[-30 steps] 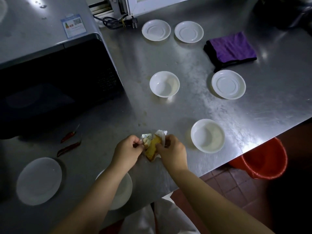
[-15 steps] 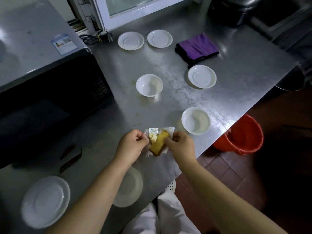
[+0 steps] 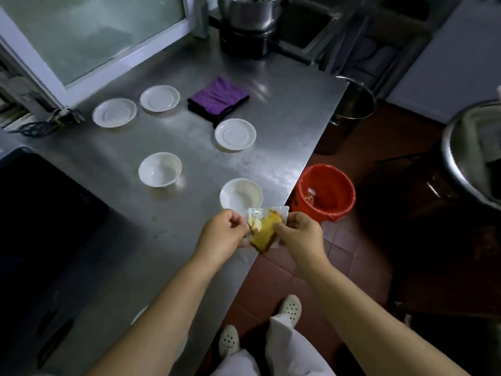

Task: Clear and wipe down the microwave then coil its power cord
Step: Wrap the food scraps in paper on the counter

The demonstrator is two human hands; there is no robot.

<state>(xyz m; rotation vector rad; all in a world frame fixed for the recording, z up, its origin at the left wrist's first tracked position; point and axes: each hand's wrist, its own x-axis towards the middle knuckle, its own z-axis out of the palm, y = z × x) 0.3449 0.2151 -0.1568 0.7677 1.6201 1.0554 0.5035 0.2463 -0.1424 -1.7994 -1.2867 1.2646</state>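
Hands at the near right edge of the steel counter (image 3: 151, 248), during the clearing step. The left hand (image 3: 221, 236) and the right hand (image 3: 299, 234), close together, each pinch one side of a pale wrapper (image 3: 282, 213) that cradles a yellow-brown piece of food (image 3: 264, 234), held just above the counter's edge. The red bucket (image 3: 325, 192), already holding scraps, stands on the floor just right of and beyond the hands; the next move is judged to be a short carry rightward and a release over it, keeping the wrapper level so nothing spills. The microwave (image 3: 40, 213) lies well apart to the left, dark, its interior not legible. Its power cord (image 3: 51, 122) lies bunched at the far left by the window. The purple cloth (image 3: 218, 100) rests folded far from the hands, among white dishes (image 3: 235, 134); wiping and coiling appear still to come.
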